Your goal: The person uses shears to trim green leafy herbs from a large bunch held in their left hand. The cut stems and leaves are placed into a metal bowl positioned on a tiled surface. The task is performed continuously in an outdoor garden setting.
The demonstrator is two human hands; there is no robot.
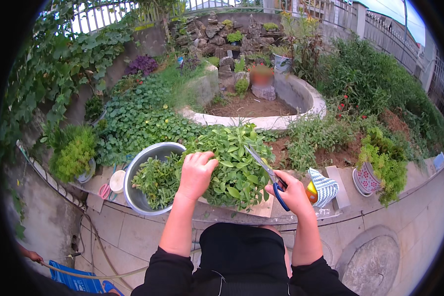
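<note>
My right hand [292, 192] grips a pair of scissors [262, 164] by its dark blue handles. The steel blades point up and to the left, over the right part of a bushy, broad-leaved green plant [236, 166]. At the left side of this plant is my left hand [198, 172], back upward and fingers curled. Whether it holds a stem or leaf is hidden. Left of that hand, a round metal basin [131, 185] rests on the ledge, partly filled with cut leafy sprigs [157, 181].
Pink-handled scissors [104, 191] and a white round container [117, 181] lie left of the basin. On the right stand a cloth-wrapped yellow item [320, 188] and a flower-patterned pot [366, 179]. At lower left, another person's hand [35, 256] holds a hose [96, 276].
</note>
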